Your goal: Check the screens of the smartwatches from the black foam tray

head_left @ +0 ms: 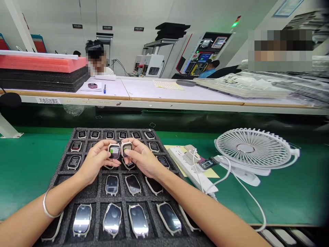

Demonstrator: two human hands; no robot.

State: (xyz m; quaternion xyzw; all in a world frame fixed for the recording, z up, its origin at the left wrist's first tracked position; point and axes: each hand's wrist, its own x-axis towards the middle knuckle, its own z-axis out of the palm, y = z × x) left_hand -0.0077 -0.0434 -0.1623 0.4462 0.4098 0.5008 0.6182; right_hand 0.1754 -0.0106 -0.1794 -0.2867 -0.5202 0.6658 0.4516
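Tray (98, 193) on mat (28, 164), watches (112, 185) in its pockets; above its middle the left hand (95, 163) holds the left watch (114, 151), the right hand (142, 158) the right watch (126, 149); strip (187, 168) just right of tray; fan (253, 149) farther right; bench (154, 91) behind.

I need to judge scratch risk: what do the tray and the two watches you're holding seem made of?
Tray: black foam, matte and coarse, with cut pockets. Left watch, pinched by the left hand, and right watch, in the right hand: glossy, glass-like faces with lit screens; pale smooth rims, plastic or coated metal, can't tell which.
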